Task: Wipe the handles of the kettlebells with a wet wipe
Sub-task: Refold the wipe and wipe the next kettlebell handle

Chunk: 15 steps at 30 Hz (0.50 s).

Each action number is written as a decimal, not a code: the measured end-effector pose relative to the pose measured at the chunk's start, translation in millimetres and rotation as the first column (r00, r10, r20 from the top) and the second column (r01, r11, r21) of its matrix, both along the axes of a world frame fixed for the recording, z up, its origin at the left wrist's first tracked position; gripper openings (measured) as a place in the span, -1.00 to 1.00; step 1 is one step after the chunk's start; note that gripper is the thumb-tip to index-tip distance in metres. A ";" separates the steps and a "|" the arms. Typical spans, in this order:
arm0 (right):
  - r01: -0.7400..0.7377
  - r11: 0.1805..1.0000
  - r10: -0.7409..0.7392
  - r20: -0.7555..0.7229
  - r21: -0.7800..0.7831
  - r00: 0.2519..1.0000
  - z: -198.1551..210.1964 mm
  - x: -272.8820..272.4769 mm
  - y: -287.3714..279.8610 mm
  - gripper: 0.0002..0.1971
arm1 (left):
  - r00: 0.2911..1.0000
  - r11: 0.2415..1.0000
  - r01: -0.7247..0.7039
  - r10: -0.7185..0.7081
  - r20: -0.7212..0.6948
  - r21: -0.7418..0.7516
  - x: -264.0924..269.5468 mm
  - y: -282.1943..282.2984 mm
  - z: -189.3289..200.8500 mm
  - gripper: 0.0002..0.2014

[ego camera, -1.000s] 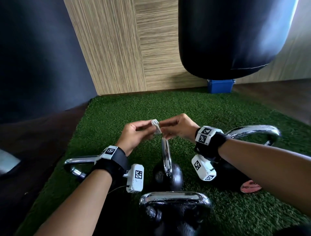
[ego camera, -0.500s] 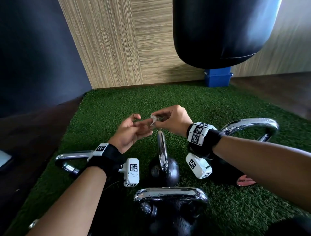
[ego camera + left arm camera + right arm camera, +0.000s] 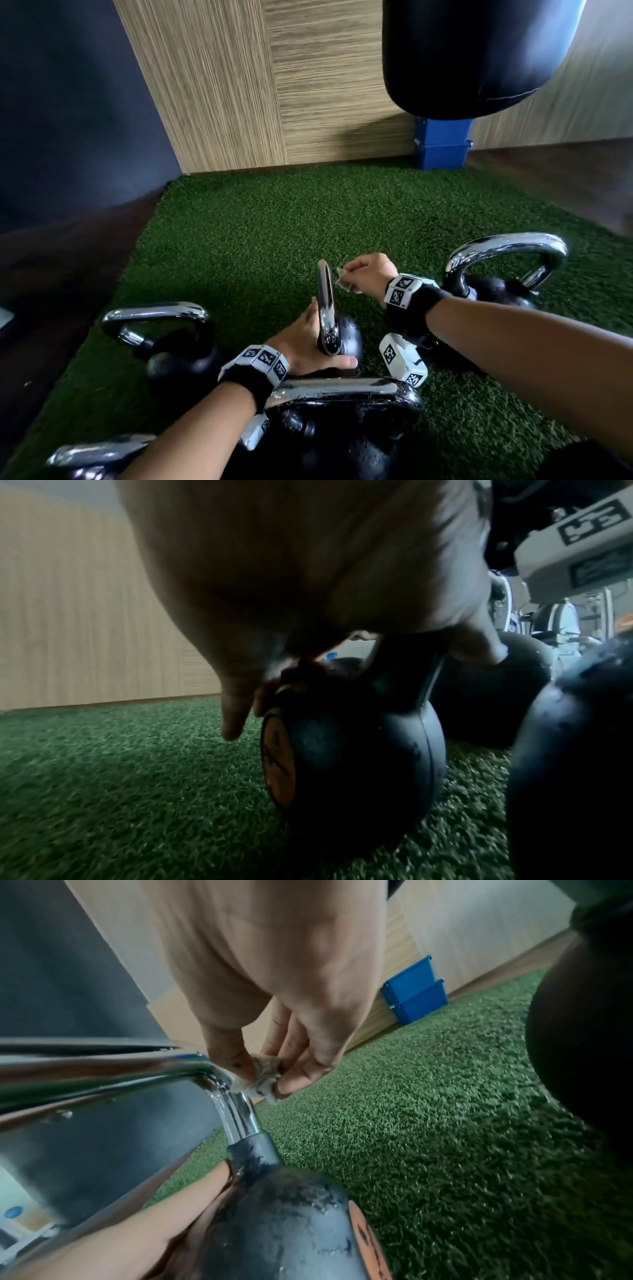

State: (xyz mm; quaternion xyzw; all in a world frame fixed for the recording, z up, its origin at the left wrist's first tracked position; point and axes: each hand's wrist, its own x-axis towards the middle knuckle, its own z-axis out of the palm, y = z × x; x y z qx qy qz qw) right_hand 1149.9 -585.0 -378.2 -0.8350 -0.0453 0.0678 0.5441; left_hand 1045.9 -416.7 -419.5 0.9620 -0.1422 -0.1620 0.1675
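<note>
A small black kettlebell [image 3: 352, 337] with a chrome handle [image 3: 325, 298] stands mid-turf, handle edge-on to me. My left hand [image 3: 305, 346] grips its body at the handle's base, thumb across the near side; in the left wrist view the fingers [image 3: 236, 712] curl over the dark ball [image 3: 359, 750]. My right hand [image 3: 349, 279] pinches a small crumpled wet wipe [image 3: 342, 278] against the handle's far upper corner. The right wrist view shows the wipe [image 3: 262, 1081] pressed on the chrome bend [image 3: 219, 1080] between thumb and fingers.
Other chrome-handled kettlebells stand around: one to the left [image 3: 154, 315], a large one to the right [image 3: 507, 253], one close in front [image 3: 335, 390], another at bottom left [image 3: 99, 452]. A black punching bag [image 3: 472, 51] hangs above blue bins [image 3: 442, 147] by the wooden wall.
Both hands held the wipe above the kettlebell. Now my left hand has let go and dropped to grip the kettlebell's body, while the right brought the wipe down onto the handle.
</note>
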 end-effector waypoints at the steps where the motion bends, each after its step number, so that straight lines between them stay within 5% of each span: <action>1: -0.021 0.999 0.021 -0.022 0.026 1.000 -1.9 -0.6 1.5 -0.90 | 1.000 1.000 0.023 -0.023 0.001 -0.003 0.0 -0.9 -0.2 -0.06; 3: -0.061 0.996 0.065 -0.063 0.063 0.996 -6.6 -1.9 4.0 -0.86 | 1.000 0.998 -0.006 0.006 0.010 -0.055 0.9 1.4 -1.7 -0.34; 7: -0.079 0.992 0.091 -0.124 0.099 0.988 -20.0 -8.0 3.6 -0.79 | 1.000 0.986 -0.020 0.021 0.002 -0.167 3.4 12.6 -0.5 -0.49; 13: -0.026 0.992 0.051 -0.210 0.121 0.976 -18.5 -14.5 10.5 -0.89 | 0.999 0.979 -0.045 0.041 -0.021 -0.196 4.1 14.8 -3.4 -0.28; 15: 0.001 0.988 0.031 -0.202 0.156 0.979 -9.1 -10.7 14.8 -0.90 | 1.000 0.995 -0.017 0.017 0.004 -0.103 2.2 10.7 -6.0 -0.17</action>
